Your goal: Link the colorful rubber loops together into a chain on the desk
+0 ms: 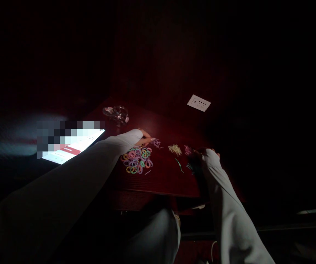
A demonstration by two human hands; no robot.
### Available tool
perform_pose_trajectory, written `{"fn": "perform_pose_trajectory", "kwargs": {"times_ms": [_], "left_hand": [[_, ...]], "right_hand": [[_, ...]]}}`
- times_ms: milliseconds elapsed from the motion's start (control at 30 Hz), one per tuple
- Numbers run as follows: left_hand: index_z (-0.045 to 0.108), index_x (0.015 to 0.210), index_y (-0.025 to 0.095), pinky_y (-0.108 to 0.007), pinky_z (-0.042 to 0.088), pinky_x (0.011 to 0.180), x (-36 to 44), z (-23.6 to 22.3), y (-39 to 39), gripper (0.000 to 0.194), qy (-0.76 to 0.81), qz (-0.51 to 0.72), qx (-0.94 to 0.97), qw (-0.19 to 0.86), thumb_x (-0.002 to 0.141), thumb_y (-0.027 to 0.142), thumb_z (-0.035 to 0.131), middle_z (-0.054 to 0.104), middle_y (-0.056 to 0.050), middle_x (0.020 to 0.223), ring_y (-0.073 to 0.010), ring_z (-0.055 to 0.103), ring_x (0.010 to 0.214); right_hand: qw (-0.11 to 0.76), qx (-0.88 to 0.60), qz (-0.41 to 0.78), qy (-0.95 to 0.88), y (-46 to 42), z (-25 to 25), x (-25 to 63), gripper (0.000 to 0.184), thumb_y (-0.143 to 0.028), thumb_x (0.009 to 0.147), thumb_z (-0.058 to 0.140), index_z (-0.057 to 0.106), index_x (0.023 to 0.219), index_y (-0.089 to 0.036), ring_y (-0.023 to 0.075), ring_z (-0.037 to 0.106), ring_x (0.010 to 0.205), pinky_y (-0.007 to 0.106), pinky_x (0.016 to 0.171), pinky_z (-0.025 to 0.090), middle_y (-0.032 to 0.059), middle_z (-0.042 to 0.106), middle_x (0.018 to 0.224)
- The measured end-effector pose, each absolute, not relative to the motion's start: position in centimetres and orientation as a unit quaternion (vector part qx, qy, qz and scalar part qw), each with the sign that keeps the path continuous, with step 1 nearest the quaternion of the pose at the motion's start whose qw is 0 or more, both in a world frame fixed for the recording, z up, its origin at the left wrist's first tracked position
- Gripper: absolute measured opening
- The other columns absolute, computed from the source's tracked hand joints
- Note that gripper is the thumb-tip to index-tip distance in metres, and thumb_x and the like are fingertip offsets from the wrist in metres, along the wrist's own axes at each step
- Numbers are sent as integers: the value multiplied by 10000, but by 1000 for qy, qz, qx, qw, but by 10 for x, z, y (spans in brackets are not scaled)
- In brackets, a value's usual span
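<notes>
My left hand (146,138) rests over the table with its fingers stretched toward a small pile of purple bands (156,143), the fingertips at its edge. Just below it lies a heap of colourful hair ties (137,160) in pink, purple, yellow and green. My right hand (206,151) is at the right, mostly in shadow, its fingers hidden. Close to it are a pink pile of bands (187,149) and a dim teal pile (189,167). Between the hands sits a pale yellow pile of bands (175,149), with a green strip (179,165) below it.
A clear jar (120,114) stands at the back left, a round lid-like piece (108,110) beside it. A lit screen (75,146) glows left of my left forearm. On the wall is a white socket plate (199,103). The dark red table (158,183) ends near my knee.
</notes>
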State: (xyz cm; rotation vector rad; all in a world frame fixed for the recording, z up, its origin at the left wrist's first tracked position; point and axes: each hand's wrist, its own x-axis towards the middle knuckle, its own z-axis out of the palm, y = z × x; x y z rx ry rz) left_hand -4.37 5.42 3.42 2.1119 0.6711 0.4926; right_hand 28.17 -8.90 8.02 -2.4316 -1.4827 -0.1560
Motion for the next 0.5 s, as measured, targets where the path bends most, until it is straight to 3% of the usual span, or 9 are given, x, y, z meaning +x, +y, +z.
{"fn": "perform_pose_trajectory", "kwargs": {"times_ms": [167, 367, 500], "left_hand": [[536, 605, 195, -283, 250, 498, -43, 36, 54, 477, 273, 201, 842, 419, 932, 534, 460, 459, 2, 491, -112, 370, 436], [511, 589, 197, -270, 280, 520, -40, 35, 58, 514, 289, 235, 840, 394, 944, 565, 460, 448, 15, 473, -106, 385, 436], [521, 561, 195, -274, 318, 567, -36, 28, 70, 537, 308, 283, 843, 338, 938, 572, 457, 467, 2, 522, -126, 436, 531]], "right_hand": [[219, -852, -102, -464, -96, 78, 282, 544, -668, 934, 457, 769, 811, -238, 361, 546, 967, 514, 868, 311, 138, 709, 850], [342, -783, -119, -506, -87, 77, 235, 415, -552, 974, 475, 763, 974, -252, 293, 554, 978, 463, 925, 361, 66, 713, 898], [348, -720, -96, -592, -60, 63, 158, 340, -423, 1020, 450, 740, 1043, -245, 231, 575, 948, 363, 851, 382, 55, 724, 993]]}}
